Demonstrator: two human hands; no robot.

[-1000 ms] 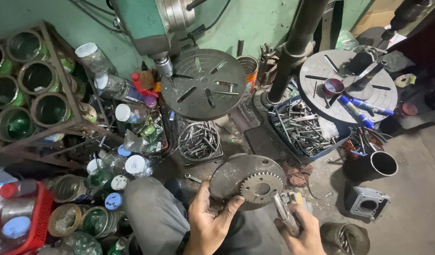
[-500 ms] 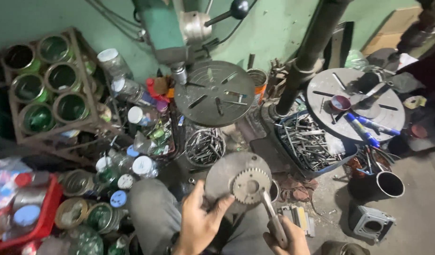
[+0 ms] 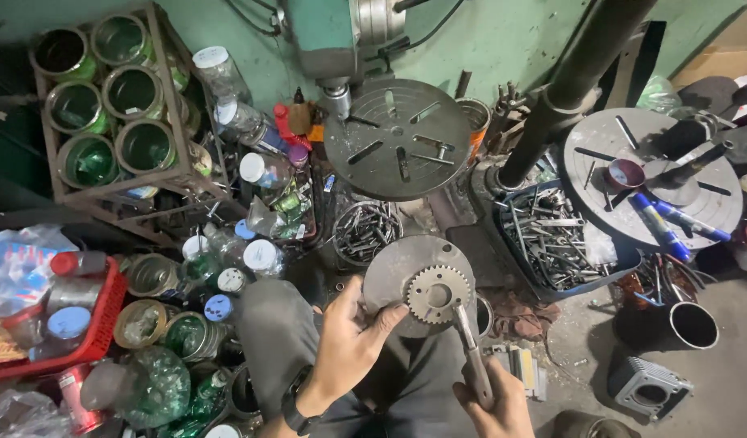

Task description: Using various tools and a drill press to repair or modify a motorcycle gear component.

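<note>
sprocket disc point(image 3: 422, 284) pinched at its edge by left fingers point(image 3: 389, 312).

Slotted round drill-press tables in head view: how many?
2. One slotted table sits top centre under the green drill head. The other slotted table is at right, carrying blue-handled tools. More may be hidden in the clutter.

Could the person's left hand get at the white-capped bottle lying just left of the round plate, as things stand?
Probably not yet: the left hand is gripping the round plate, though nothing stands between it and the white-capped bottle.
</note>
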